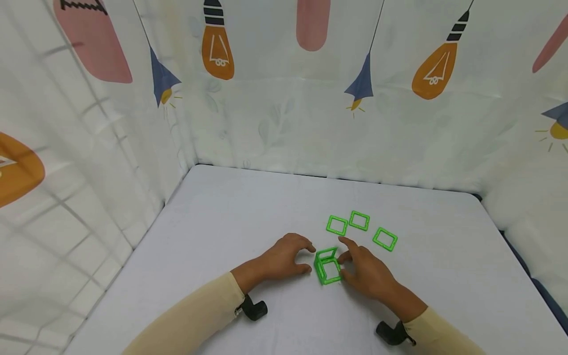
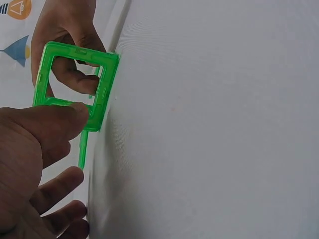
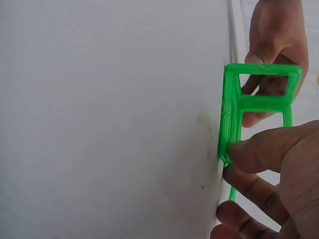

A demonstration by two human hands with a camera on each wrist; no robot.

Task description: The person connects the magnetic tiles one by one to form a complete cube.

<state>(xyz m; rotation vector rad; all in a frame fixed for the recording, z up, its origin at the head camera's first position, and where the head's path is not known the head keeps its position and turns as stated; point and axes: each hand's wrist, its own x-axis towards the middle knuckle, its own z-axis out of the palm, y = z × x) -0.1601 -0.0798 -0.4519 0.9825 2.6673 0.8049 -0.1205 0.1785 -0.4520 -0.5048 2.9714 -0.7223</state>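
Observation:
Three green square-frame magnetic tiles [image 1: 332, 281] are joined on the table: one lies flat, one stands upright on its left side, and one rises at the back, leaning. My right hand [image 1: 368, 271] is at the right edge of the flat tile, thumb and index finger on it in a pinch. In the right wrist view the thumb [image 3: 259, 149] covers part of that edge. To the left of the joined tiles, my left hand [image 1: 286, 256] holds nothing. Its fingers are loosely bent, with a small gap between them and the upright tile [image 2: 75, 51].
Three loose green tiles lie flat behind the right hand: a left one [image 1: 337, 225], a middle one [image 1: 359, 220] and a right one [image 1: 385, 239]. The white tabletop [image 1: 248, 202] meets a printed curtain [image 1: 275, 123] at the back and left.

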